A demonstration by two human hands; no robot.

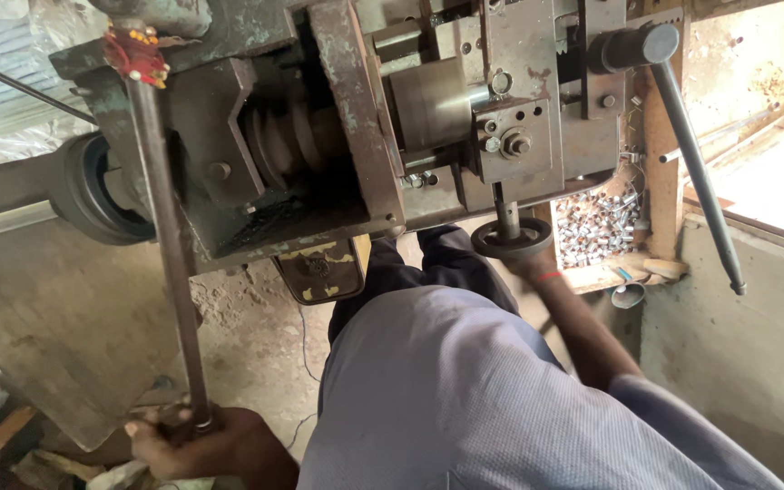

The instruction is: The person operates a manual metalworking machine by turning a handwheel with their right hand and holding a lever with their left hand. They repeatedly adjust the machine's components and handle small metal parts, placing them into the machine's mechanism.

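1. Head view: left hand closes around the lower end of a long steel lever, which runs up to the machine.
2. Right hand grasps the small black handwheel from beneath, beside a tray of small metal parts.

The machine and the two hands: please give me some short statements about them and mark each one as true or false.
1. The left hand grips the lower end of a long lever. True.
2. The right hand rests on the shirt. False: it is at the small black handwheel.
3. A wooden tray beside the machine holds many small metal pieces. True.
4. The lever has a blue ornament at its top. False: the ornament is red.
5. A long dark handle slants down at the right. True.
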